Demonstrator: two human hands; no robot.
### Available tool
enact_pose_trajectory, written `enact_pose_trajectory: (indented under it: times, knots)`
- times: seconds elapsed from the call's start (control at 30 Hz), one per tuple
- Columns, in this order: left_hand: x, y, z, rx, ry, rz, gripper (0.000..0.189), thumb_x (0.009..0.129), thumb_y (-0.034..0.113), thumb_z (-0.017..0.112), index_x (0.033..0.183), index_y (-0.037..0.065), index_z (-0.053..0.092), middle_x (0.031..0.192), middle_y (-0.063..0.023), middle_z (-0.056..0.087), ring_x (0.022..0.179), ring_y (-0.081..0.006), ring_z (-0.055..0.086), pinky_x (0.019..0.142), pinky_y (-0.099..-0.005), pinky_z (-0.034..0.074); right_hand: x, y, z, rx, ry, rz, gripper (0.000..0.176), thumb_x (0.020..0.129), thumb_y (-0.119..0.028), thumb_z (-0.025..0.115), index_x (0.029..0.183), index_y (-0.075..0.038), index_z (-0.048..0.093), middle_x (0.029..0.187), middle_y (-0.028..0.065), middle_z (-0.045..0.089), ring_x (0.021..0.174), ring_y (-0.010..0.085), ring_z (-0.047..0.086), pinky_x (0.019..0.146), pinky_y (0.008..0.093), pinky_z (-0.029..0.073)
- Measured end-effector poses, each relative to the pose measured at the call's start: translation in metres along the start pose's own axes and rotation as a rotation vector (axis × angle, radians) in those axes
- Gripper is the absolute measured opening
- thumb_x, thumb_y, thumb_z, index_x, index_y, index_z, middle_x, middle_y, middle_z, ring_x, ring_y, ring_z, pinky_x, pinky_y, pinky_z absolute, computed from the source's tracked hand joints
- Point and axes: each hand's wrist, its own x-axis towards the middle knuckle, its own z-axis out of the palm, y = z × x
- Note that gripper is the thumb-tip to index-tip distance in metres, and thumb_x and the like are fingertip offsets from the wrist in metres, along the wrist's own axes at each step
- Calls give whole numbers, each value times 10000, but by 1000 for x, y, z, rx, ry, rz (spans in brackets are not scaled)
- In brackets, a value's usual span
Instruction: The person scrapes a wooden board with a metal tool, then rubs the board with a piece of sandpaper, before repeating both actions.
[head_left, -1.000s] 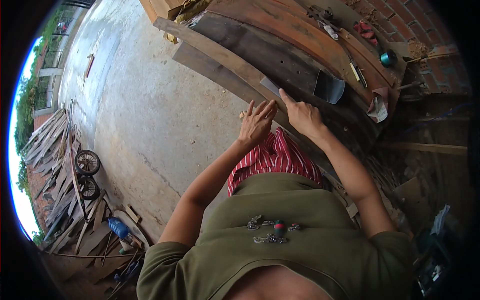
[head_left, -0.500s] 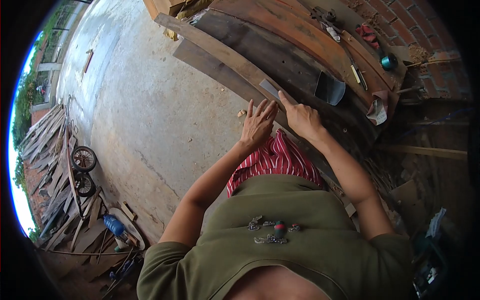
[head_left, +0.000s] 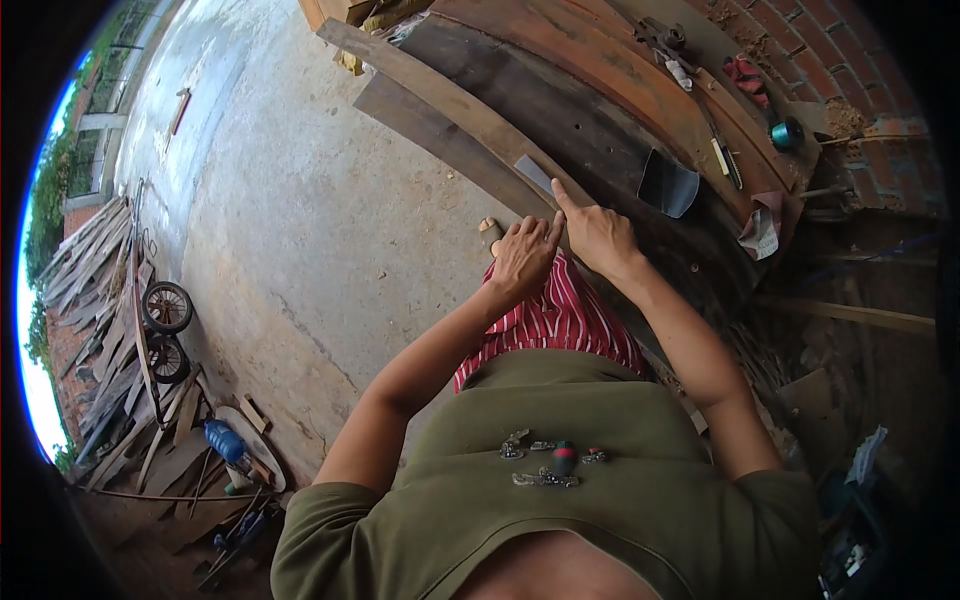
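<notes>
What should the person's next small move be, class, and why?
Probably slide the grey strip a little along the long board with the right hand: its extended index finger appears to rest at the strip's near end, while the left hand sits by the board's edge, seemingly able to steady it.

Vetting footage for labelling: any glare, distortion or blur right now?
Head view: fisheye distortion, black surround; sky at far left blown out; glare on the concrete floor toward upper left; lower right sunk in shadow; left hand and right hand clearly lit, no obvious blur.
</notes>
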Motion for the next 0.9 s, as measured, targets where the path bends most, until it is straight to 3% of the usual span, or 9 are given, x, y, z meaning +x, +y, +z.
enact_pose_trajectory:
  times: [0.2, 0.43, 0.67, 0.73, 0.9]
  knots:
    - [4, -1, 4, -8, -138, -9, 652, 788, 86, 609, 1403, -41, 435, 898, -146, 681, 900, -269, 619, 721, -374, 513, -54, 19, -19, -85, -128, 23, 690, 886, -113, 495, 1540, -203, 293, 781, 222, 684, 732, 410, 700, 647, 523, 571]
    - [5, 1, 4, -40, -157, -27, 647, 792, 77, 597, 1400, -54, 418, 872, -155, 685, 883, -281, 628, 726, -390, 523, -16, -1, -1, -96, -14, -21, 727, 862, -104, 521, 1543, -196, 285, 803, 217, 698, 740, 370, 713, 651, 503, 578]
    - [6, 2, 2, -43, -185, -50, 646, 792, 85, 593, 1398, -54, 416, 838, -161, 686, 852, -302, 653, 719, -414, 527, -49, 12, -17, -118, -170, 51, 714, 872, -117, 533, 1540, -200, 293, 781, 215, 693, 733, 384, 709, 651, 496, 580]
    - [7, 3, -2, -22, -236, -26, 660, 792, 75, 606, 1390, -114, 403, 838, -182, 693, 880, -310, 663, 748, -405, 544, -26, 3, -3, -109, -58, -5, 704, 878, -123, 534, 1537, -202, 301, 770, 208, 690, 732, 376, 711, 658, 492, 581]
    - [14, 2, -3, -67, -275, -42, 630, 776, 51, 607, 1352, -128, 427, 836, -187, 693, 855, -322, 668, 728, -413, 553, -25, 2, -4, -83, -2, -35, 713, 876, -126, 533, 1542, -204, 291, 781, 211, 692, 734, 369, 713, 653, 493, 581]
